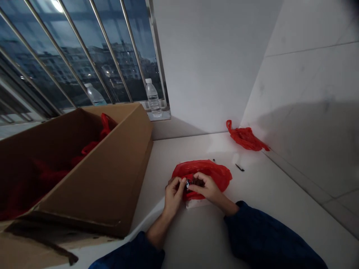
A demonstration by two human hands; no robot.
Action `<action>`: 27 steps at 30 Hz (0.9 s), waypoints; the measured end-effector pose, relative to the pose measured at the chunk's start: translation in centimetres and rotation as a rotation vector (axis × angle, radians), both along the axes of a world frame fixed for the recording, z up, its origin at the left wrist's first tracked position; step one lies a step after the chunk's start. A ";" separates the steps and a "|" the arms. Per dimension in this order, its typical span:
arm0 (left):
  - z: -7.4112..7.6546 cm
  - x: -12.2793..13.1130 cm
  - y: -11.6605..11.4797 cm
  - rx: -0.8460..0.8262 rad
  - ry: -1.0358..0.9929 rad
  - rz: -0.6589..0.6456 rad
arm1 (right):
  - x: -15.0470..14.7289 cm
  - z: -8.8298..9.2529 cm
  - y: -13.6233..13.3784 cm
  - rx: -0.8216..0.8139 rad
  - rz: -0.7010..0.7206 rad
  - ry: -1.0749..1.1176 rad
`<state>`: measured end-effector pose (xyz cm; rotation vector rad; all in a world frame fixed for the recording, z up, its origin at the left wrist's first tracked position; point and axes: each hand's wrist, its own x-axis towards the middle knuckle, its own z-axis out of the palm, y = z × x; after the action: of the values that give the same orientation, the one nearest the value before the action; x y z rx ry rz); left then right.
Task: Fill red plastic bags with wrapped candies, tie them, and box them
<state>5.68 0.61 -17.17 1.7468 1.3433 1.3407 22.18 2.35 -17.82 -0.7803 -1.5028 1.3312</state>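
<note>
My left hand (174,196) and my right hand (204,186) meet over a red plastic bag (215,173) lying flat on a white counter (196,231). Between their fingers is a small black-and-white object (188,183), mostly hidden, so I cannot tell what it is. Both hands pinch it, and the bag's edge passes under them. A thin black piece (239,167) lies on the counter to the right of the bag. Farther back, near the wall, lies a crumpled red plastic bag (245,138).
To the left, an open cardboard box (120,179) stands on the counter, holding red plastic bags (105,127). Behind it, two water bottles (153,98) stand at a barred window (112,48). White walls close the far and right sides of the counter.
</note>
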 end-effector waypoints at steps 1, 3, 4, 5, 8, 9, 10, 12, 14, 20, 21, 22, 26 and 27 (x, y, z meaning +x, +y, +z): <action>0.0 0.0 -0.1 0.001 0.009 0.005 | 0.0 -0.1 0.0 -0.011 0.011 0.018; 0.0 0.1 -0.2 0.006 0.031 0.014 | 0.0 -0.3 -0.1 -0.023 0.006 0.054; 0.1 0.1 -0.2 0.010 0.045 0.018 | 0.0 -0.4 -0.1 -0.024 -0.016 0.064; 0.1 0.1 -0.3 0.013 0.059 0.022 | -0.1 -0.5 -0.2 -0.021 -0.045 0.065; 0.1 0.1 -0.4 0.017 0.093 0.024 | -0.1 -0.7 0.0 -0.001 -0.138 0.030; 0.1 0.1 -0.5 0.016 0.103 0.017 | 0.0 -0.7 0.1 0.008 -0.162 0.020; 0.1 0.1 -0.5 0.013 0.114 0.001 | 0.1 -0.7 0.1 0.015 -0.187 0.015; 0.1 0.2 -0.5 0.009 0.152 -0.049 | 0.4 -0.7 0.3 0.023 -0.250 0.018; 0.0 0.2 -0.5 0.006 0.203 -0.099 | 0.6 -0.5 0.4 0.016 -0.295 0.029; -0.4 0.3 -0.2 -0.018 0.244 -0.156 | 0.6 0.0 0.1 -0.066 -0.275 0.105; -0.3 0.2 -0.2 -0.013 0.250 -0.161 | 0.6 0.1 0.0 -0.072 -0.275 0.103; -0.3 0.1 -0.3 -0.004 0.262 -0.163 | 0.6 0.2 0.0 -0.069 -0.278 0.097; 0.9 -0.2 -0.8 0.085 0.377 -0.170 | 1.9 1.2 -0.1 0.077 -0.374 -0.053; 1.3 -0.2 -0.9 0.111 0.419 -0.155 | 2.6 1.5 -0.1 0.149 -0.423 -0.148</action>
<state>5.46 -0.31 -15.90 2.2487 1.3291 1.0160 24.76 2.24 -16.31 -1.0489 -1.4314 0.8530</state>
